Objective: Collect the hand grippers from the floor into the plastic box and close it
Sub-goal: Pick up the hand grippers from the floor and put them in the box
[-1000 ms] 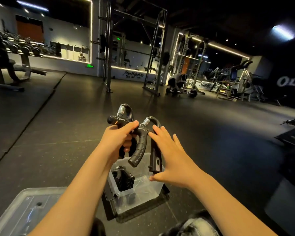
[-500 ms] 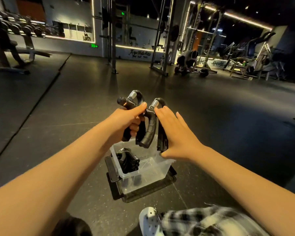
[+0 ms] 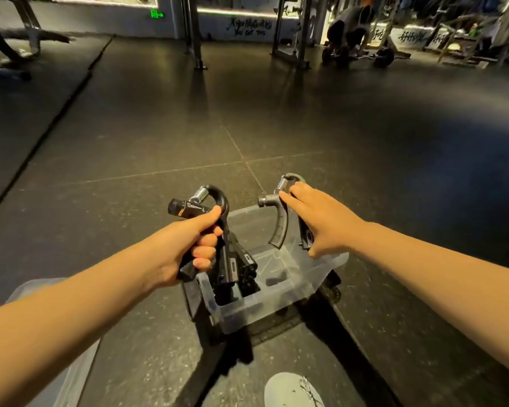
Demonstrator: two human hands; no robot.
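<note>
1 pale shoe [image 3: 291, 389] rests on the dark gym floor [image 3: 247, 127] at the bottom edge as we lean over the clear plastic box [image 3: 279, 295], which stands open just ahead of it. A pale shape [image 3: 56, 362] under our left forearm may be the lid; we cannot tell.

Black stored hand grippers [image 3: 241, 268] fill the box's near-left corner, and the right part of its bottom shows bare. Our left hand [image 3: 185, 248] is clenched round the handles of 1 hand gripper [image 3: 215, 198], spring end up, its lower end already dipping to the rim beside the stored ones. Our right hand [image 3: 321, 221] holds a second hand gripper [image 3: 279, 227] by 1 handle, fingers laid along it and thumb beneath; the free handle curves down over the far side of the box.

Both tools hang with the long axis nearly upright, and the box lies straight below them. The left hand is the nearer to going in, we judge, while the right has the open space under it. A short lowering and release would place both.

Beyond, the floor runs to steel racks [image 3: 194, 30] and a loaded barbell [image 3: 359, 54] along a lit wall. No loose grippers show on the floor from here.
</note>
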